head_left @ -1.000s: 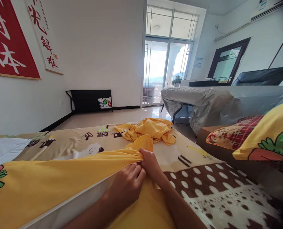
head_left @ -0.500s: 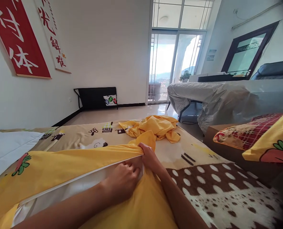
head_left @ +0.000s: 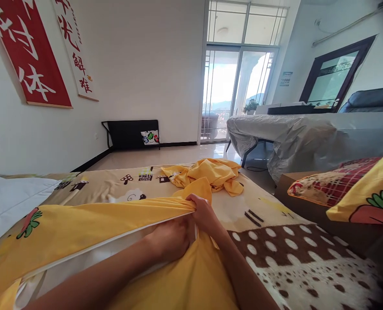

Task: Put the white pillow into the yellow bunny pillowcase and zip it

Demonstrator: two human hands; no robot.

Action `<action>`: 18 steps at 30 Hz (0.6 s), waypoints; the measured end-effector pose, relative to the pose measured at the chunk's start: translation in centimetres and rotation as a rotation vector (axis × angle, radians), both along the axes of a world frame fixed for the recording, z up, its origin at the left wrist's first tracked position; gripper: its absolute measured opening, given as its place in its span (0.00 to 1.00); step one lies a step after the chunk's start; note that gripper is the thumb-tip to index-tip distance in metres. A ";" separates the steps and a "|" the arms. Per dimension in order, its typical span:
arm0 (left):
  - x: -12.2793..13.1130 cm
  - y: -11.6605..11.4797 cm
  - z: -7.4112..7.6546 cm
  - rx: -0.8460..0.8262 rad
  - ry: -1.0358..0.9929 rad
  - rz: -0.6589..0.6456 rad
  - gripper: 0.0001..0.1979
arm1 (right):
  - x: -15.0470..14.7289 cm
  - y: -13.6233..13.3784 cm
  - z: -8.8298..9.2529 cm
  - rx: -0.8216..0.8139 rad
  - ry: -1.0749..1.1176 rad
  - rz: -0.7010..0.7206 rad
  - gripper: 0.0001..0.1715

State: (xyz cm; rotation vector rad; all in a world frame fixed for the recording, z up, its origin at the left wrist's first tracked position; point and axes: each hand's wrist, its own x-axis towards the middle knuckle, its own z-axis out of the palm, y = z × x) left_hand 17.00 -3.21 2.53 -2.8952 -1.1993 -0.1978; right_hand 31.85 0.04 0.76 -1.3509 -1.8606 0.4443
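A yellow pillowcase (head_left: 91, 219) with a carrot print lies across the bed in front of me, its long opening facing me. White pillow fabric (head_left: 91, 262) shows inside. My left hand (head_left: 174, 239) reaches through the opening towards its right end, with the fingers curled closed and partly hidden by the upper edge. What they hold cannot be made out. My right hand (head_left: 202, 211) is closed on the pillowcase at the right end of the opening, pinching the gathered yellow cloth. A pointed flap of the case (head_left: 199, 187) sticks up just beyond that hand.
Crumpled yellow cloth (head_left: 215, 172) lies farther back on the patterned bedspread (head_left: 275, 245). A white pillow (head_left: 13, 200) rests at the left. To the right, a red plaid cushion (head_left: 336, 181) and a carrot-print yellow pillow (head_left: 372, 198) sit on a brown box. A plastic-covered table (head_left: 294, 133) stands behind.
My left hand has pushed slightly deeper into the opening, so its fingers are more covered by the case's edge. My right hand keeps its hold. The view has tilted up slightly.
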 end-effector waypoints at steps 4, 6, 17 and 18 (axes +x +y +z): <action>0.2 -0.1 -1.4 0.067 0.149 -0.001 0.22 | 0.3 -0.4 0.0 -0.013 -0.232 -0.050 0.26; 0.1 -0.4 -2.3 0.171 0.142 -0.025 0.24 | 0.1 -0.9 0.3 0.007 -0.385 -0.116 0.22; -0.6 -0.2 0.6 0.097 0.005 -0.241 0.21 | -0.7 -2.0 1.5 -0.035 -0.283 -0.297 0.20; -0.6 0.3 0.6 0.093 0.020 -0.271 0.19 | -0.5 -1.8 1.4 -0.026 -0.216 -0.274 0.20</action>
